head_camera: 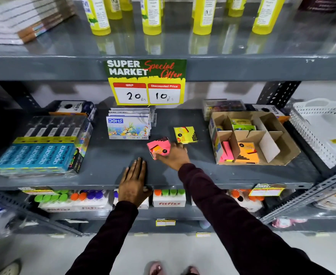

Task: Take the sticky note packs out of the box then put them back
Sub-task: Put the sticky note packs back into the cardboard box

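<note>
A cardboard box with dividers sits on the grey shelf at the right. Inside it lie an orange sticky note pack, pink packs standing on edge, and yellow-green packs at the back. A yellow sticky note pack lies on the shelf left of the box. My right hand grips a pink sticky note pack, tilted just above the shelf. My left hand rests flat at the shelf's front edge, fingers apart, holding nothing.
Doms colour boxes stand behind the hands. Apsara pencil packs fill the left. A white perforated basket sits at the far right. A price sign hangs from the shelf above, which holds yellow bottles. Small bottles line the shelf below.
</note>
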Available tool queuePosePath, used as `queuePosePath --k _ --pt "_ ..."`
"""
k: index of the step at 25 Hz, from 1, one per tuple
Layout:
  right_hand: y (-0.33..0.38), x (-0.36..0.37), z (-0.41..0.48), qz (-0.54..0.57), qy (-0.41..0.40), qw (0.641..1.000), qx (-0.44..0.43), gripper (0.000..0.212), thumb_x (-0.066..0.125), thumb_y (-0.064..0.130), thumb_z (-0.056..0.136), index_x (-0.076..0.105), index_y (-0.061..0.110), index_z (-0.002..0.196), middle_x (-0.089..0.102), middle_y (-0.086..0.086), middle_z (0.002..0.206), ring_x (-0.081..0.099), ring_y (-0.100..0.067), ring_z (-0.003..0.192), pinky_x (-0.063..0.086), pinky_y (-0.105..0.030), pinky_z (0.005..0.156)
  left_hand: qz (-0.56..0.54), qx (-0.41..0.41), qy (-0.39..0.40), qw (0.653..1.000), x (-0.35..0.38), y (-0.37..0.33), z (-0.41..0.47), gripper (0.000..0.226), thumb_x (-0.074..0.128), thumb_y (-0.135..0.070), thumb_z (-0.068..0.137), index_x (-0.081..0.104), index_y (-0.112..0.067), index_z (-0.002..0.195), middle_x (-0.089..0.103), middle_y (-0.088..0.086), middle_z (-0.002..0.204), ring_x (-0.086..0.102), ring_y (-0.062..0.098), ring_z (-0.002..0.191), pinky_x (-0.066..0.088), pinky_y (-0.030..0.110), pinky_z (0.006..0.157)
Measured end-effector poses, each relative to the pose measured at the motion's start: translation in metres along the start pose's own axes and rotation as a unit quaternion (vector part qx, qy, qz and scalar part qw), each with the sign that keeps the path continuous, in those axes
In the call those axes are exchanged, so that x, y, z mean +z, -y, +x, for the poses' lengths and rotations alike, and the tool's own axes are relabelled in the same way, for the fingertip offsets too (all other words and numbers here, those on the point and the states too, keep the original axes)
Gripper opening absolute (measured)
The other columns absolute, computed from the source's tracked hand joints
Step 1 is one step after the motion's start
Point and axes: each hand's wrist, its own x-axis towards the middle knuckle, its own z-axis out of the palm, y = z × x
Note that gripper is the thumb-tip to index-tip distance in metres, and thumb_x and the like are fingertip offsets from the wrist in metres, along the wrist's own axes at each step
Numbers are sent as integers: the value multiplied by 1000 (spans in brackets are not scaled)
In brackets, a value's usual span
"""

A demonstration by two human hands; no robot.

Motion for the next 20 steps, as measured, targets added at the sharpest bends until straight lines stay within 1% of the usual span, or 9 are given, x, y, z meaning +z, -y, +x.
queuePosePath --k 2,3,6,8,11,14,17,19,20 --pt "11 18 3 -22 -7 1000 17 96 65 62 74 36 -4 136 40 -27 139 35 -41 131 29 -44 113 -2 -3 8 1000 0 1 -1 98 80 -27 55 34 -1 138 35 20 146 33 33 133 13 39 109" --pt "14 24 5 -43 -26 999 19 99 66 62 73 32 -5 138 38 -27 140 34 -42 131 29 -44 113 2 -6 8 1000 -1 2 -1 98 78 -29 56 33 -1 138 33 19 147 31 32 134 12 39 110" --pt "16 24 7 -98 -70 993 12 94 66 55 76 31 -6 138 41 -26 139 38 -39 127 32 -43 109 4 -6 9 1000 -2 1 -1 96 70 -34 60 29 -2 140 29 18 149 28 31 136 9 38 111" --pt "12 18 4 -104 -66 992 6 93 67 55 74 34 -6 136 45 -26 135 42 -39 124 32 -43 108 5 -7 7 1000 -2 0 -1 97 74 -34 61 27 -3 141 28 17 150 26 31 137 12 40 113" --pt "2 -4 -15 -76 -93 993 0 88 69 55 72 41 -6 129 54 -25 128 45 -37 121 31 -44 107 10 -7 8 1000 -1 -1 -1 99 78 -32 60 29 -2 141 30 18 149 28 31 136 19 46 110" --pt "-17 -39 -45 -25 -172 985 -4 86 70 52 69 46 -5 129 60 -23 122 47 -37 120 32 -44 106 16 -1 4 1000 -1 0 -1 100 80 -32 58 30 -2 140 32 18 148 32 31 134 22 46 110" --pt "-58 -80 -70 20 -295 954 50 96 66 59 61 46 -5 130 61 -29 117 50 -41 116 40 -47 99 28 3 -4 1000 -1 -1 -2 98 81 -33 59 32 0 138 36 19 145 35 33 132 25 45 109" --pt "-92 -105 -77 45 -333 933 127 98 73 56 63 43 -6 132 56 -33 121 47 -43 119 39 -47 100 36 9 -8 999 0 -1 -2 96 79 -35 63 32 2 138 35 21 145 35 34 132 15 40 112" --pt "-110 -112 -77 63 -340 923 168 101 72 59 60 44 -7 130 55 -35 122 48 -45 118 39 -48 101 38 8 -7 999 0 0 -2 96 78 -39 63 32 2 137 35 21 145 35 34 132 8 37 112"
